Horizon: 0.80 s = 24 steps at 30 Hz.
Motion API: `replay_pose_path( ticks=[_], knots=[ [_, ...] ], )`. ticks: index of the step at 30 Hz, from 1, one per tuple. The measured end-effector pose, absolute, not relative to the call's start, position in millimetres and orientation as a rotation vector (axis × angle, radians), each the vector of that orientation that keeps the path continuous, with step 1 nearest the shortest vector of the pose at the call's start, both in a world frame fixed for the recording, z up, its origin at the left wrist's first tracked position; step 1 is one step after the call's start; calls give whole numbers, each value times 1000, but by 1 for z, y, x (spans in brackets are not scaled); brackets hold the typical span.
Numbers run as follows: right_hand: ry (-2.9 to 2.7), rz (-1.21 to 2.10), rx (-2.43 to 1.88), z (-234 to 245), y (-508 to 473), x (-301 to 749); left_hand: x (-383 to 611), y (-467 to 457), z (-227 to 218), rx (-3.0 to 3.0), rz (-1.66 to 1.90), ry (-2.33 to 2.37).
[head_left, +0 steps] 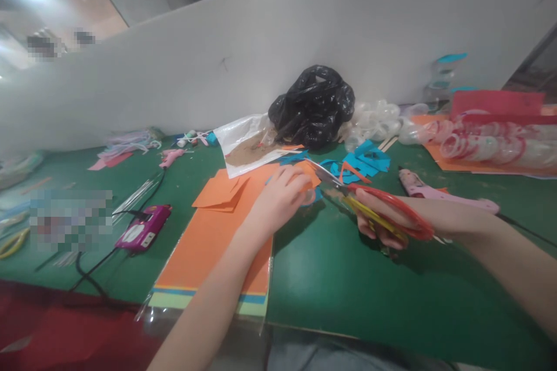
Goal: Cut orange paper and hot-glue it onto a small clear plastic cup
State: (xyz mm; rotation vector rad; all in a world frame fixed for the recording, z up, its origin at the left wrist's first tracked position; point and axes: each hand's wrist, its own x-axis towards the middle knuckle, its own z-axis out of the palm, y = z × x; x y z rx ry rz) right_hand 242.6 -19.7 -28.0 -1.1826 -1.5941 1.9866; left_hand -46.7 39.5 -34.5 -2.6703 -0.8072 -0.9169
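My right hand (378, 223) is closed round the red and yellow handles of a pair of scissors (389, 208), whose blades point up and left. Pinched in my left hand (282, 197) is a piece of orange paper (310, 173), close to the scissor blades. A narrow orange strip (354, 173) hangs beside the blades. Under my left forearm lies a stack of coloured sheets (209, 252) in a clear sleeve, orange on top. Cut orange pieces (221, 190) rest on that stack. Blue paper scraps (365, 159) are heaped just beyond the scissors.
A black plastic bag (315, 104) stands against the grey partition (195, 64). On the green table (331, 295) are a pink glue gun (448, 194) at right, a purple power strip (145, 227) with black cables at left, and clear plastic cups (491, 142) at the back right.
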Motion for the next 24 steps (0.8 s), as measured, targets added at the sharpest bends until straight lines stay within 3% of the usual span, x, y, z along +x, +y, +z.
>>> replay_pose_path(
  ticks=[6,13,24],
  knots=[
    [-1402,2210,-1114,-30,-13,241,-46,39,-31,-2707,-929,-747],
    [-1582,2034,-1053,-39,-17,234,-47,38,-30,-2739,-926,-825],
    [-1488,2024,-1093,-41,-20,222,-46,38,-30,-2711,-914,-783]
  ],
)
